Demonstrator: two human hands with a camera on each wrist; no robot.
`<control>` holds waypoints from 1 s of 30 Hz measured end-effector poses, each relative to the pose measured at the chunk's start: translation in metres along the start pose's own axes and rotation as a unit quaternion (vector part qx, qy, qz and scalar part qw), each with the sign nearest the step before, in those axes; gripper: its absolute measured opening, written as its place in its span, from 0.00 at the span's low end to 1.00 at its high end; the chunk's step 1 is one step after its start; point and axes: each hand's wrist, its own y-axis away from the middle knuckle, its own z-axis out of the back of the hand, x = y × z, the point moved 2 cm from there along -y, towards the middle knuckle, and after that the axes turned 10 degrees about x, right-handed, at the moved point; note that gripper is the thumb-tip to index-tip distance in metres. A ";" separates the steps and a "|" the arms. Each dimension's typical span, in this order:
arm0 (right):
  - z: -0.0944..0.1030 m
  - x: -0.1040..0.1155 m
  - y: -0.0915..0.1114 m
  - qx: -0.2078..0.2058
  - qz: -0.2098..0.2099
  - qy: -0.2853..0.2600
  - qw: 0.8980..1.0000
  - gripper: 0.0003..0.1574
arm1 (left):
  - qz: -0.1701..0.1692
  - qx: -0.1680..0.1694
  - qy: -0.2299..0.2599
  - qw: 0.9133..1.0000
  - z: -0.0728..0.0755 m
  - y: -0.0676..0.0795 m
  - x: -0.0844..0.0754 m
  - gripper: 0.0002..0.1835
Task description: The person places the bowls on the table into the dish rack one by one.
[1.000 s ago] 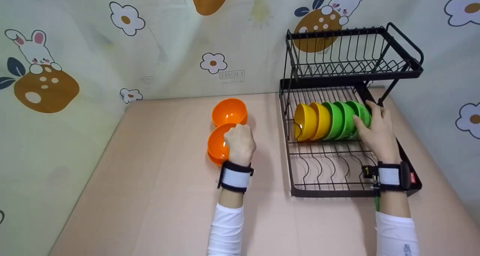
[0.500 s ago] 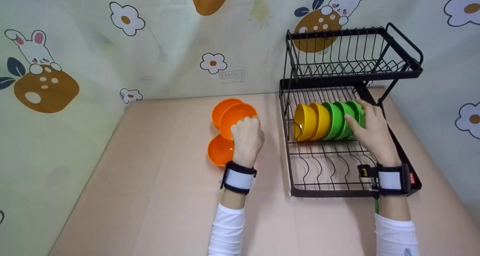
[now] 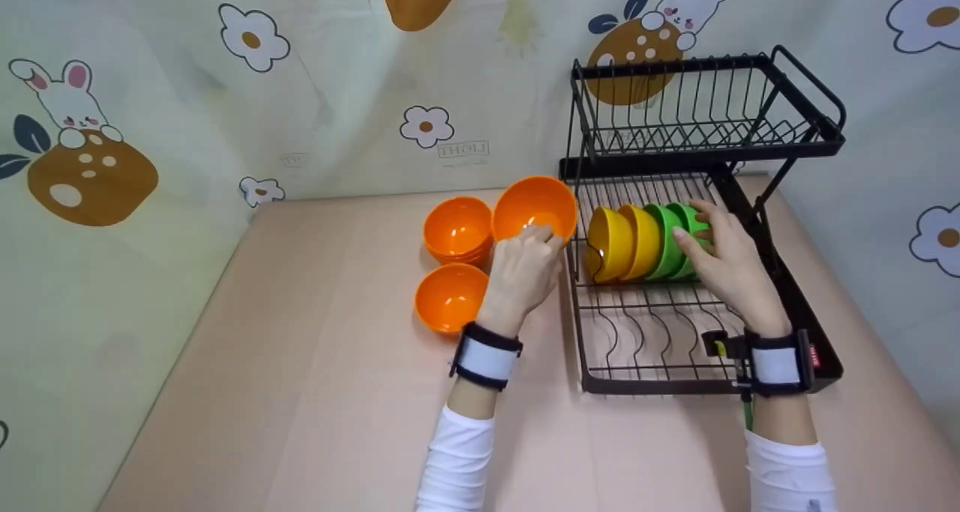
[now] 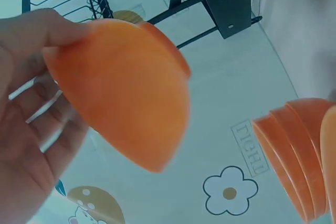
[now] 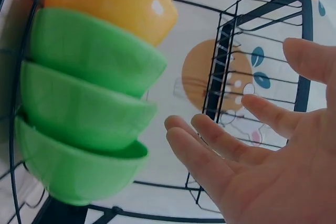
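Note:
My left hand [image 3: 521, 272] pinches the rim of an orange bowl [image 3: 534, 205], raised beside the rack's left edge. In the left wrist view the bowl [image 4: 126, 93] is tilted, its outside toward the camera. Over the right end of a bowl row, my right hand [image 3: 735, 272] has its fingers spread. The right wrist view shows that hand [image 5: 273, 150] apart from the green bowls [image 5: 84, 108] and holding nothing. Yellow bowls [image 3: 611, 246] stand on edge left of the green ones. In the head view the hand partly hides the green bowls.
A black two-tier dish rack [image 3: 660, 386] holds the row on its lower tier; its upper tier [image 3: 712, 154] overhangs the back. On the table [image 3: 337, 392], left of the rack, are a stack of orange bowls [image 3: 456, 231] and, in front, another orange bowl [image 3: 450, 298]. A patterned wall covering [image 3: 337, 122] stands behind.
My left hand has lifted an orange bowl off the front one and carried it right, toward the rack. The right hand has shifted left along the green bowls, its fingers still spread.

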 end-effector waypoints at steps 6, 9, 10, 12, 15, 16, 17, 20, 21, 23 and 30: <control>-0.006 0.007 -0.001 0.037 -0.001 -0.024 0.999 0.41 | -0.085 -0.005 0.015 0.996 0.000 -0.003 -0.011 0.03; -0.010 0.010 -0.002 0.055 -0.001 -0.047 0.997 0.40 | -0.116 -0.010 0.029 0.993 -0.002 -0.005 -0.019 0.03; -0.011 0.011 -0.002 0.058 0.001 -0.059 0.997 0.40 | -0.125 -0.011 0.030 0.992 -0.002 -0.005 -0.021 0.04; -0.014 0.012 -0.004 0.063 0.007 -0.071 0.995 0.39 | -0.138 -0.014 0.026 0.990 -0.002 -0.006 -0.026 0.04; -0.018 0.014 -0.006 0.070 0.018 -0.093 0.993 0.38 | -0.152 -0.017 0.017 0.988 -0.003 -0.007 -0.032 0.04; -0.019 0.014 -0.006 0.071 0.020 -0.099 0.992 0.38 | -0.156 -0.019 0.014 0.987 -0.003 -0.007 -0.034 0.04; -0.020 0.014 -0.007 0.073 0.021 -0.103 0.992 0.38 | -0.159 -0.019 0.012 0.987 -0.003 -0.007 -0.036 0.03; -0.021 0.015 -0.007 0.076 0.025 -0.123 0.989 0.39 | -0.171 -0.016 0.004 0.985 -0.003 -0.008 -0.041 0.02; -0.022 0.015 -0.007 0.077 0.025 -0.132 0.988 0.39 | -0.176 -0.014 0.000 0.984 -0.003 -0.009 -0.042 0.02; -0.023 0.015 -0.007 0.079 0.026 -0.152 0.985 0.39 | -0.183 -0.008 -0.009 0.983 -0.002 -0.009 -0.044 0.02; -0.023 0.016 -0.008 0.084 0.025 -0.207 0.974 0.38 | -0.193 -0.009 -0.016 0.981 -0.004 -0.010 -0.048 0.02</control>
